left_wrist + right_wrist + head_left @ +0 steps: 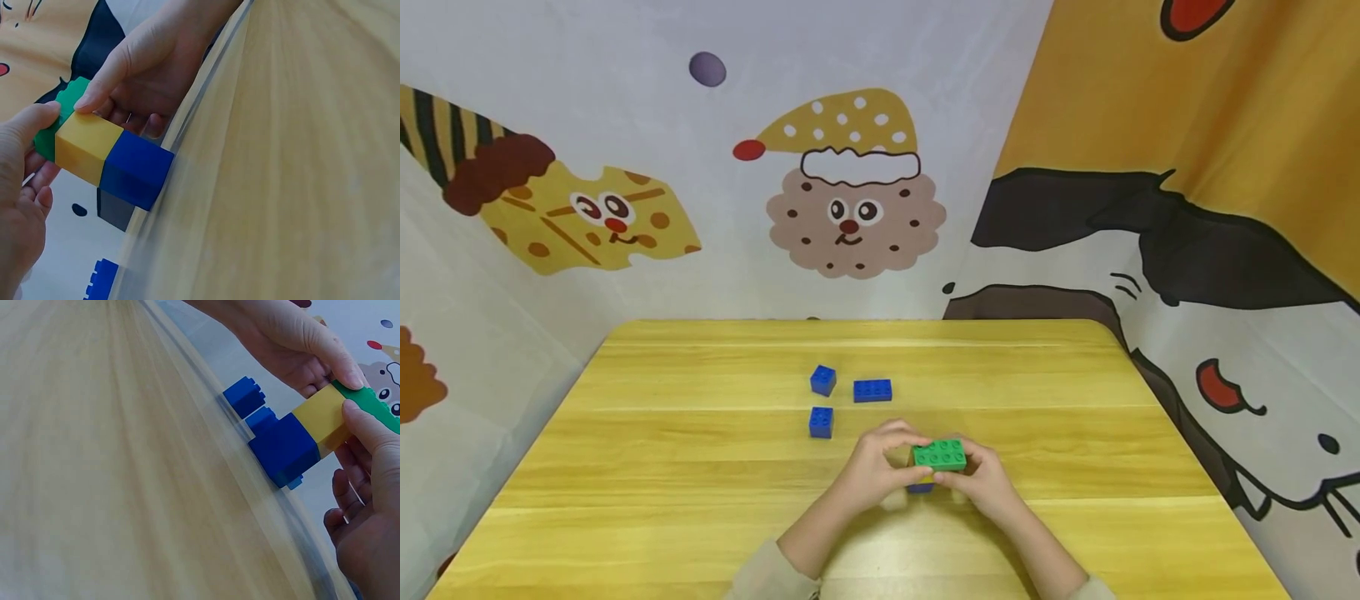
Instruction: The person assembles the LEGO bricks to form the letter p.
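Note:
A small stack stands upright on the table, with a blue brick at the bottom, a yellow brick over it and a longer green brick on top. My left hand pinches the left end of the green brick, thumb in front and fingers behind. From the right, my right hand holds the same brick, its thumb near the seam with the yellow one. The green brick reaches out to the right past the stack. In the head view the hands and green brick hide most of the lower bricks.
On the wooden table, beyond and left of the hands, lie two small blue square bricks, one farther and one nearer. A longer blue brick lies to their right. A cartoon-printed cloth hangs behind the table.

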Tool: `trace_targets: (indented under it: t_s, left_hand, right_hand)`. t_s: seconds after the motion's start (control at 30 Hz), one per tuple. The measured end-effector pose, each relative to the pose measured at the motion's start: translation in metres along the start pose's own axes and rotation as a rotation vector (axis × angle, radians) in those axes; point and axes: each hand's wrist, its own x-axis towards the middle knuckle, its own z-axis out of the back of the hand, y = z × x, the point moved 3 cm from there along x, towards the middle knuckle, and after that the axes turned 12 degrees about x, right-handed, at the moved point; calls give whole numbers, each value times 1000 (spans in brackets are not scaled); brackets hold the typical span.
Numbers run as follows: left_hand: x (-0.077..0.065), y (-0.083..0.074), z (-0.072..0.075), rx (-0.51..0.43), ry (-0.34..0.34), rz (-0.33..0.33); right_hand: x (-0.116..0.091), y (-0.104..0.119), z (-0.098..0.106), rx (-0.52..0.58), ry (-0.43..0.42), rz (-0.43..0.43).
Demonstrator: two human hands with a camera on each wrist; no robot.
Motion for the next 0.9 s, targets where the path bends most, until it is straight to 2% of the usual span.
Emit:
trace_targets:
  t_s: [0.33,0.8,0.9]
  left_hand:
    - [-1,2,-1,9,1,-11]
    - [-9,7,0,22,-21,74]
    - [-11,8,3,20,-45,67]
  right_hand:
    - [-2,1,-2,25,-11,6]
    - [-1,-2,-1,5,-38,-21]
    - [-2,-1,-1,8,-36,-18]
